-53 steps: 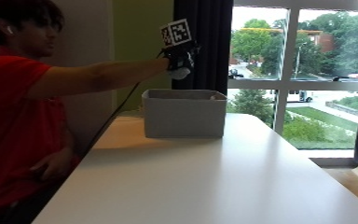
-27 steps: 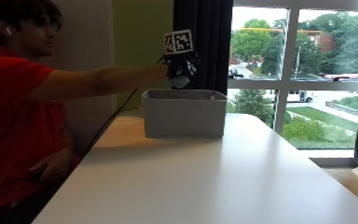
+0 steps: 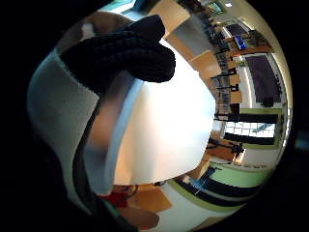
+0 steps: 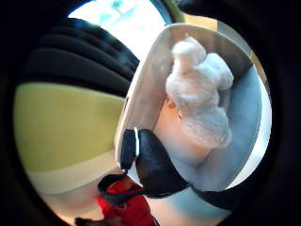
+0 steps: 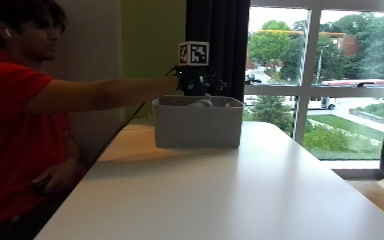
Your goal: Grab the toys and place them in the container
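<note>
We are holding our gloved right hand open directly above the grey container, white plush toy lying inside below.

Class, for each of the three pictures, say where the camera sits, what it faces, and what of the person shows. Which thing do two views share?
Outside view: beside the table, facing the window; shows the person's arm and gloved hand above the bin.
Thumb-side palm view: looks down into the bin at a white plush toy; a gloved finger shows.
Little-finger-side palm view: looks along the bin wall and table; gloved fingers show.
All share the bin.
</note>
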